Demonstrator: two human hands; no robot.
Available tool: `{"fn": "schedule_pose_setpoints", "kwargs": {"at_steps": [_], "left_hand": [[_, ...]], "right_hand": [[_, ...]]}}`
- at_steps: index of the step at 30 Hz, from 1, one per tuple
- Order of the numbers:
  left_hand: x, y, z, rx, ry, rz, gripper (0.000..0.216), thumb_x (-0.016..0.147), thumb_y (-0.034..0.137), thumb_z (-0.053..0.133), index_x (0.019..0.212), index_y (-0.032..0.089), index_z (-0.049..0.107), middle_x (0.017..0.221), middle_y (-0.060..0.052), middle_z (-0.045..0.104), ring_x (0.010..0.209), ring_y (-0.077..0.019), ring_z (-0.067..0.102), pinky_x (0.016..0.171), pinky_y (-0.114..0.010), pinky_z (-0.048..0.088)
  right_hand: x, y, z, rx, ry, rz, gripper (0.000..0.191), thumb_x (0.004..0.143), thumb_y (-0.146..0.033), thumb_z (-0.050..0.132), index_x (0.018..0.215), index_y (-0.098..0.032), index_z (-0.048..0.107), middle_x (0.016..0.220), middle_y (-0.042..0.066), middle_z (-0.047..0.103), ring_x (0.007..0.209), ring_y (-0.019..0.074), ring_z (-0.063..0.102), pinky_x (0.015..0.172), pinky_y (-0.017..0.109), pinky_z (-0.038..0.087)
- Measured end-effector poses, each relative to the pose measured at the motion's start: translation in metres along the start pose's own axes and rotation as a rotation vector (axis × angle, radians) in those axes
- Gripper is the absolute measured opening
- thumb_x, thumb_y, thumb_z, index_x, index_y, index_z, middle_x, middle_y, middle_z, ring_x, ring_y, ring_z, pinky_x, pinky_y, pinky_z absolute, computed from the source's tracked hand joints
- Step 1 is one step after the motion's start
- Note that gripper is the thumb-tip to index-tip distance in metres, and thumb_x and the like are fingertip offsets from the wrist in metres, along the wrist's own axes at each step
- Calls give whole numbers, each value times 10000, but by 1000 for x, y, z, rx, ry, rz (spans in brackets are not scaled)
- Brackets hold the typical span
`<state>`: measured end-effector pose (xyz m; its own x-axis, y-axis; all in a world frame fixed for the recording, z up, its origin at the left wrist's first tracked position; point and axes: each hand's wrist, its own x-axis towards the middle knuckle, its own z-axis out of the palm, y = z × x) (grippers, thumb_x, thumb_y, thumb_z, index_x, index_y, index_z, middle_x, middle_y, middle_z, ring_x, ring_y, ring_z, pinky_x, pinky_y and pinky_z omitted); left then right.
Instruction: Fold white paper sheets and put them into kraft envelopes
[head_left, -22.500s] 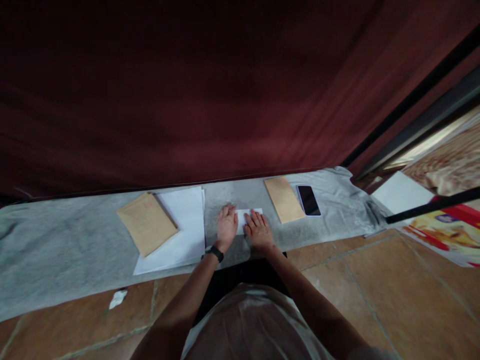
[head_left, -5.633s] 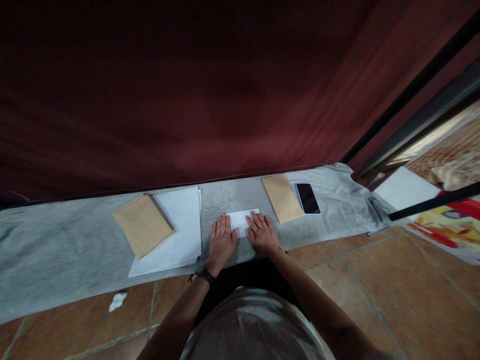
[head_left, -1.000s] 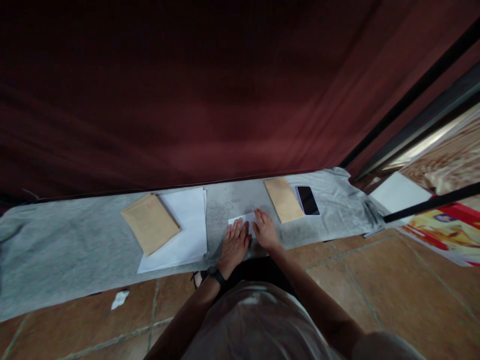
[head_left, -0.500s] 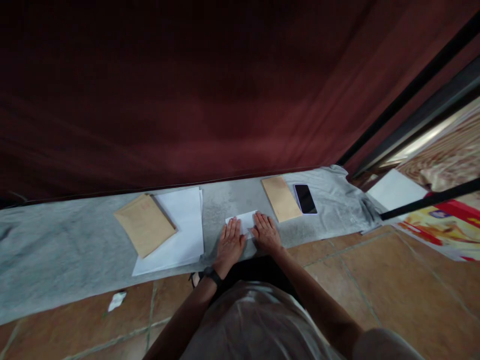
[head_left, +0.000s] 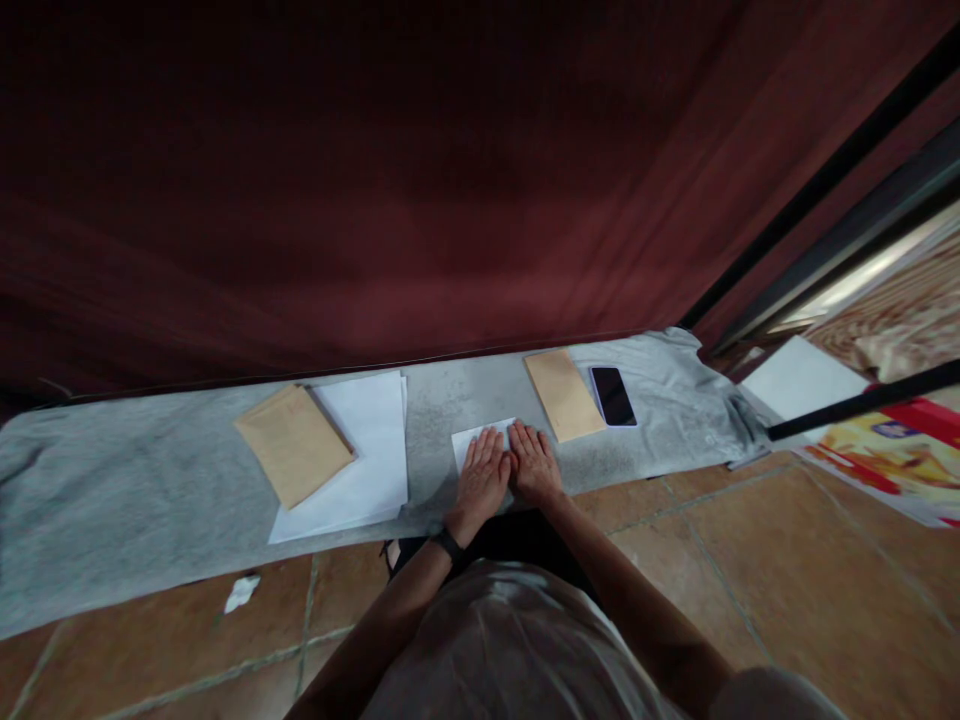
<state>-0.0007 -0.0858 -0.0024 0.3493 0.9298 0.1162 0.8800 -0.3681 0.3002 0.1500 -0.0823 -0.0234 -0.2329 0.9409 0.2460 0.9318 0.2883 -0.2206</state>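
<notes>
A small white piece of paper (head_left: pixel 463 443), seemingly folded, lies on the grey cloth (head_left: pixel 442 395) in front of me. My left hand (head_left: pixel 484 478) rests flat on top of it, fingers stretched out. Beside it, my right hand (head_left: pixel 534 462) lies flat over the paper's right edge, its fingers extended too. The two hands touch or nearly touch at the thumbs. Most of the paper is hidden under them. Just beyond the right hand is a brown envelope (head_left: pixel 564 395).
A dark phone (head_left: pixel 613 397) lies right of the envelope. To the left, a stack of brown envelopes (head_left: pixel 296 445) partly covers large white sheets (head_left: pixel 375 440). A red curtain-like surface (head_left: pixel 450 250) rises behind. A white scrap (head_left: pixel 241 593) lies on the tiled floor.
My left hand has slid right across the paper, close against my right hand, uncovering the paper's left part. The right hand has stayed almost in place.
</notes>
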Motion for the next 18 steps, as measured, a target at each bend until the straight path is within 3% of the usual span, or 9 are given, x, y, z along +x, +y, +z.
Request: {"fn": "schedule_pose_setpoints", "kwargs": {"at_steps": [3, 6, 14, 18], "left_hand": [[15, 13, 7, -25, -45, 8, 587, 1049, 357, 330, 1567, 83, 352, 1628, -168, 369, 1542, -270, 277, 1253, -491, 265], [16, 8, 9, -6, -32, -4, 625, 1028, 388, 400, 1583, 111, 328, 1630, -176, 355, 1546, -283, 267, 1247, -525, 262], [-21, -35, -5, 96, 70, -185, 608, 1015, 338, 376, 1546, 43, 379, 1608, -206, 384, 1532, -301, 300, 1246, -512, 262], [-36, -43, -11, -31, 161, -272, 576, 990, 301, 424, 1508, 52, 437, 1566, -217, 451, 1499, -315, 367, 1236, -520, 281]], "right_hand": [[-1, 1, -1, -10, -29, -36, 576, 1012, -236, 395, 1578, -136, 372, 1626, 126, 379, 1504, 301, 335, 1227, 507, 228], [-1, 2, 0, -15, -25, -46, 568, 1014, -234, 395, 1573, -131, 382, 1618, 132, 393, 1501, 304, 341, 1218, 511, 242], [3, -1, 2, 28, 17, 25, 548, 1043, -287, 357, 1558, -102, 403, 1580, 128, 451, 1455, 300, 413, 1213, 493, 261], [3, -2, 1, 31, 10, 29, 558, 1042, -288, 356, 1562, -91, 391, 1589, 130, 435, 1463, 299, 403, 1213, 491, 262]]}}
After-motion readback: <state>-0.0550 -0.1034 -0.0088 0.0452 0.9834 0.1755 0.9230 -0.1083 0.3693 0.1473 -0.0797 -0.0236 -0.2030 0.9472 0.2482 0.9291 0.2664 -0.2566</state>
